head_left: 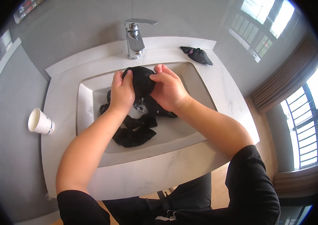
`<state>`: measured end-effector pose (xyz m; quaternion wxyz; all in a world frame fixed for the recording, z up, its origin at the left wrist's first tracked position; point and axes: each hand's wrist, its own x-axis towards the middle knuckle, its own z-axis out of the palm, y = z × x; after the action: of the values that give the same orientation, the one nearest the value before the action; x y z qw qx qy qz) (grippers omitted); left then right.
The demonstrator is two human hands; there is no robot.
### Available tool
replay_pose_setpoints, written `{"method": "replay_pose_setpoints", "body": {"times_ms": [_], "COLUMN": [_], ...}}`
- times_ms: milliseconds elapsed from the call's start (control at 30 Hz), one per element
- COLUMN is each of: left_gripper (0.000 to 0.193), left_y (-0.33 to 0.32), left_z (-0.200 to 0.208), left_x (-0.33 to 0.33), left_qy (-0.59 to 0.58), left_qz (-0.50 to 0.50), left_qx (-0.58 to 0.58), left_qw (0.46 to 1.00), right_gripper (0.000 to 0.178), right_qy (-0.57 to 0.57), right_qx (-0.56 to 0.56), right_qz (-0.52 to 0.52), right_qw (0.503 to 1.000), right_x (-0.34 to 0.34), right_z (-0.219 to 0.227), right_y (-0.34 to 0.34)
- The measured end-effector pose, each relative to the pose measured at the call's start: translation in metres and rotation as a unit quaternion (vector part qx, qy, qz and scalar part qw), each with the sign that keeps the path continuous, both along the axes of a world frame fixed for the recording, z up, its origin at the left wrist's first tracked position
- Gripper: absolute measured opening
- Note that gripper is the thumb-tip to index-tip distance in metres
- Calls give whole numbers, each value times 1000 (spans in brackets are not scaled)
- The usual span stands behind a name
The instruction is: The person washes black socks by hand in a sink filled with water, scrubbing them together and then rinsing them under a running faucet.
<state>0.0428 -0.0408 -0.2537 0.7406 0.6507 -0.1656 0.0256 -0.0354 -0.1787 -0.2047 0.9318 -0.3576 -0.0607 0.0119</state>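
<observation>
Both hands hold a black sock (142,80) stretched out above the sink basin (198,93). My left hand (123,93) grips its left edge, with the thumb over the cloth. On the other side, my right hand (171,87) pinches the right edge between thumb and fingers. Beneath them, more wet black socks (134,137) lie bunched in the basin, with some suds and water around the drain (140,106). My hands and the raised sock hide part of this pile.
A chrome faucet (134,41) stands behind the basin, its lever pointing right. Another crumpled dark sock (199,56) lies on the white marbled counter (159,165) at the back right. A white paper cup (40,122) is at the left edge. Gray walls stand behind and left.
</observation>
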Motion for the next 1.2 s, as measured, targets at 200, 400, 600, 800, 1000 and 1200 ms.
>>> {"method": "replay_pose_setpoints", "body": {"times_ms": [200,400,600,800,1000,1200], "left_gripper": [28,32,30,35,28,27], "left_y": [-7,8,15,20,21,19], "left_z": [8,-8,20,28,24,25], "left_x": [-11,-1,-15,-16,-13,-18], "left_qy": [30,45,119,141,105,159], "left_qz": [26,53,-86,-156,-173,-176], "left_qx": [45,19,-162,-69,6,-49], "left_qw": [998,997,976,975,979,970], "right_gripper": [19,30,42,41,32,29], "right_qy": [24,72,58,76,9,-6], "right_qx": [-8,-253,-332,-302,-377,-571], "right_qz": [-78,25,-22,-23,-104,-162], "right_qw": [997,964,941,950,920,805], "right_x": [-5,-3,1,5,12,12], "right_z": [6,-1,0,-12,-17,-11], "right_y": [2,-5,-10,-17,-15,-20]}}
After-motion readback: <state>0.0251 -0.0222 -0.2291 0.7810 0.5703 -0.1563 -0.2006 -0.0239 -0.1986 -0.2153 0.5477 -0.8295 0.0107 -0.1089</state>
